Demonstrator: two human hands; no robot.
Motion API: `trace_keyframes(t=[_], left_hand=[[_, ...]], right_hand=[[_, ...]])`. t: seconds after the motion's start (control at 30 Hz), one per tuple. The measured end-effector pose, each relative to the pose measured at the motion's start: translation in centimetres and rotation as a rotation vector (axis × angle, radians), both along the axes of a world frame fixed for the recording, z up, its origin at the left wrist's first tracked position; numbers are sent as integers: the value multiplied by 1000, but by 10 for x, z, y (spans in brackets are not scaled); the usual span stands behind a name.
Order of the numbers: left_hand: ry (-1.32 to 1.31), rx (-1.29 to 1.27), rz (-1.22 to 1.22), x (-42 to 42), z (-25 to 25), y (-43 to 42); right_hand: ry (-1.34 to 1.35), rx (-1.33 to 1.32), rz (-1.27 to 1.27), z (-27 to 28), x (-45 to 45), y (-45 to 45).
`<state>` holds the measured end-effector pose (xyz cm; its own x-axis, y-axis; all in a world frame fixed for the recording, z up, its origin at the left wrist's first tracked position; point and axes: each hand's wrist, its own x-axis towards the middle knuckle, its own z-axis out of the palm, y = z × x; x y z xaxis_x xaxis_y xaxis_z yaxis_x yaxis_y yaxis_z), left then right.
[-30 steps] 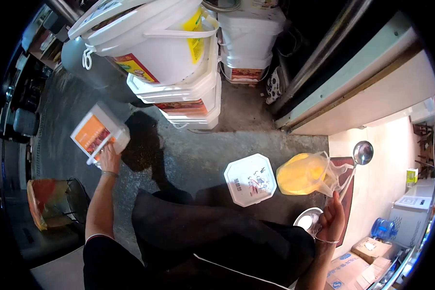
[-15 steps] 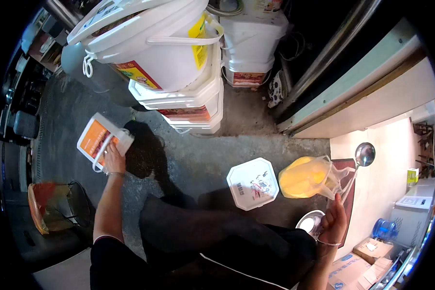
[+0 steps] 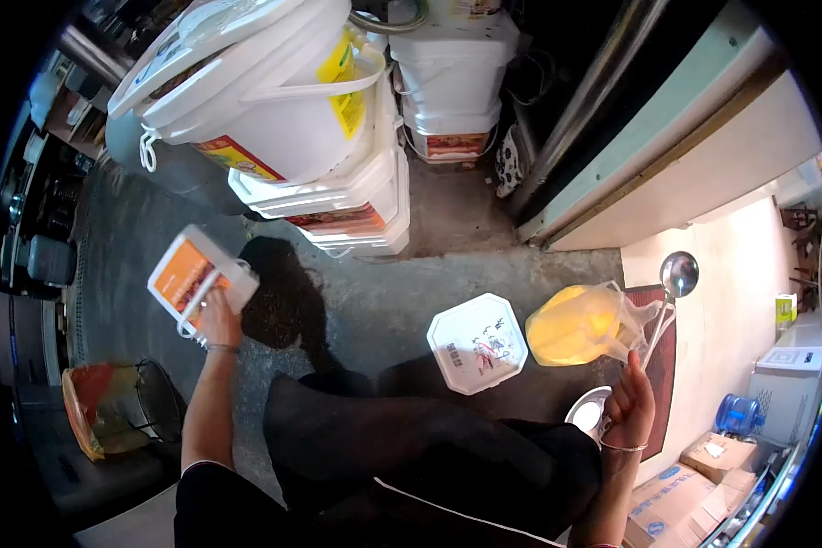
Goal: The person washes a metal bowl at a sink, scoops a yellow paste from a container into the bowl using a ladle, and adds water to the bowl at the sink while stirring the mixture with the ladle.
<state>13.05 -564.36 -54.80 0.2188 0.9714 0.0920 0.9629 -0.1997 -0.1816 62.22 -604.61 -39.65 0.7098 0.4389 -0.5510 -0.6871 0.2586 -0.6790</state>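
My left hand (image 3: 217,320) is closed on the white handle of a white plastic bucket (image 3: 233,290) with an orange label, held above the floor. My right hand (image 3: 632,402) is closed round the handle of a metal ladle (image 3: 679,274), its bowl upward. From the same hand hangs a clear plastic bag (image 3: 571,326) with something yellow inside; how the fingers grip the bag is partly hidden. Left of the bag is a white octagonal lid (image 3: 478,344) with handwriting on it. A metal bowl (image 3: 579,404) shows partly behind my right hand.
Stacked white tubs (image 3: 388,196) with a large round bucket (image 3: 279,119) on top stand ahead. More tubs (image 3: 457,82) are behind them. A door-like panel (image 3: 676,183) rises at the right. Cardboard boxes (image 3: 671,502) lie lower right. An orange-rimmed bin (image 3: 80,416) stands at left.
The view has shifted slightly, so the stacked tubs appear further left. The bucket in my left hand sits slightly lower in view. Both hands keep their holds.
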Motion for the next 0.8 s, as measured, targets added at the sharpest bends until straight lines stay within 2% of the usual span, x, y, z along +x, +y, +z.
trace_keyframes(t=[0.07,0.13,0.17,0.2,0.27,0.37,0.4,0.43,0.47,0.53,0.57,0.6,0.73,0.8], left_hand=[[-100,111,92,13,48,-3],[-397,525,-324,-9,64,8],[-933,303,-132,9,92,-1],[-891,48,251,-35,86,16],[-1316,-407,551,-50,92,22],[-1479,-747,648,-18,92,-3],[-1450,-886,585,-18,83,-1],[-1358,-858,505,-4,82,-6],[-1261,-843,499,43,113,-27],[-1075,-1045,380,60,113,-28],[-1124,-1070,184,78,111,-35],[-989,-1032,108,89,105,-35],[-918,-1040,-29,152,114,-53],[-1001,-1128,-37,179,116,-58]], right_hand=[[-42,-23,1,0,1,0],[-34,-39,-21,1,1,0],[-26,-10,-9,-1,2,-1],[-18,17,5,-4,4,-3],[-7,55,25,-7,8,-2],[15,61,45,-15,9,0],[1,1,28,-15,8,2],[-5,-61,18,-10,7,6],[-7,-129,21,-8,5,8],[-6,-9,97,-17,8,-2],[-1,7,112,-18,8,-1],[1,23,118,-17,7,-1],[32,-7,64,-16,4,7],[21,-42,48,-11,3,11]])
